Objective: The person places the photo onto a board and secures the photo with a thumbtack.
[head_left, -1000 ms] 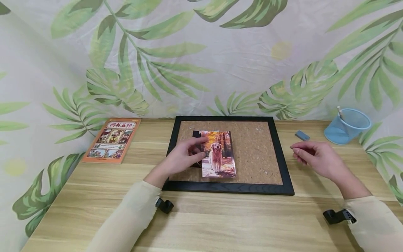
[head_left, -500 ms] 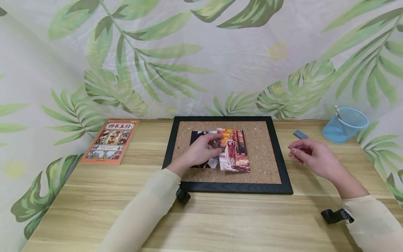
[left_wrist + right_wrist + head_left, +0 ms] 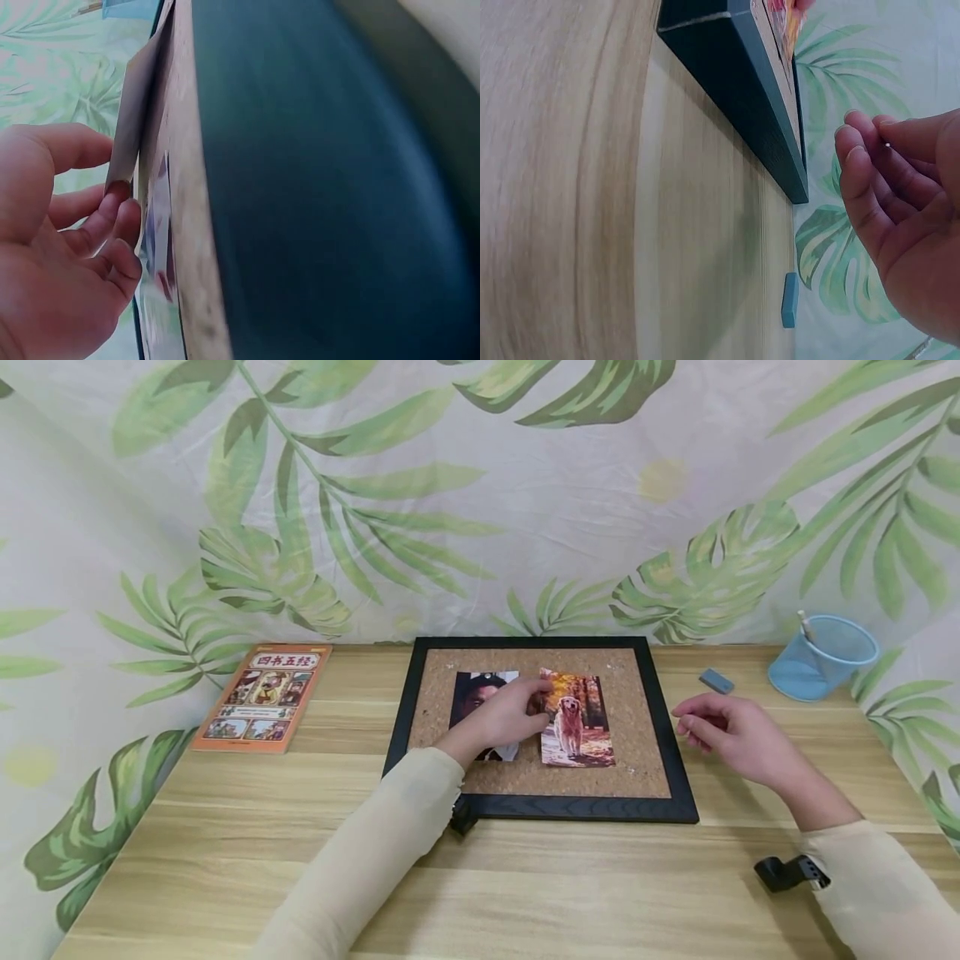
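My left hand pinches a photo of a golden retriever by its left edge, over the right half of the cork board. In the left wrist view, the photo stands tilted off the cork between thumb and fingers. A second photo, of a person, lies on the board's left half, partly hidden under my left hand and wrist. My right hand hovers by the board's right side. Its thumb and fingertips pinch together in the right wrist view, with a tiny pale thing between them; I cannot tell its kind.
A black frame edges the cork board on the wooden table. Beyond my right hand lie a blue eraser-like block and a blue mesh pen cup. An orange book lies at the left.
My left hand has carried the dog photo rightward across the board, from over the person photo to beside it. My right hand has drifted slightly left, still pinching.
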Demonstrator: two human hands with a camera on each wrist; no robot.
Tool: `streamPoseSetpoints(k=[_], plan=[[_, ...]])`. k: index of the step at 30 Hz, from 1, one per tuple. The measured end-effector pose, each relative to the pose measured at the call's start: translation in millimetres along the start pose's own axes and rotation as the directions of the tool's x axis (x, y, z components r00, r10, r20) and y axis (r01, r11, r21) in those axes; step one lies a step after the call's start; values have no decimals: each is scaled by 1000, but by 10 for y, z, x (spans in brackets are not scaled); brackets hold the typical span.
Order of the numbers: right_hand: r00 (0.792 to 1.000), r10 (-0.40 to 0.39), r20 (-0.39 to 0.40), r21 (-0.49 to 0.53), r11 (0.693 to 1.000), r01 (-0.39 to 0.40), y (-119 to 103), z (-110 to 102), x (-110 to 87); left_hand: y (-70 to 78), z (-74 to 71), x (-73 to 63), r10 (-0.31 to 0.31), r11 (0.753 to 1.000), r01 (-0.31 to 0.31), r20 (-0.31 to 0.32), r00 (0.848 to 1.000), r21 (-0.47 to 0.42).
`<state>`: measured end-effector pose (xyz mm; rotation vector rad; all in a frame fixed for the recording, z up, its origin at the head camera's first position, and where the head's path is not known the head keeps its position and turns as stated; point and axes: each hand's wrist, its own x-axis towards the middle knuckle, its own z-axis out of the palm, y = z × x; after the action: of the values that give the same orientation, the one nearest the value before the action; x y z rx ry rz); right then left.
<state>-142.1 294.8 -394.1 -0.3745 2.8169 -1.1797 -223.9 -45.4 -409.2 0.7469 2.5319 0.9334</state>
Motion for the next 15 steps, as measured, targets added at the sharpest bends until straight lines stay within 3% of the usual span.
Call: streamPoseSetpoints(k=[6,15], plan=[[1000,13,25,6,1000,-13,-72,31,52,31,25,72,10,999,-12,34,999,40],[994,44,95,114,992,-55,-171,88,212,39,49,105,-13,996,10,33,999,89]])
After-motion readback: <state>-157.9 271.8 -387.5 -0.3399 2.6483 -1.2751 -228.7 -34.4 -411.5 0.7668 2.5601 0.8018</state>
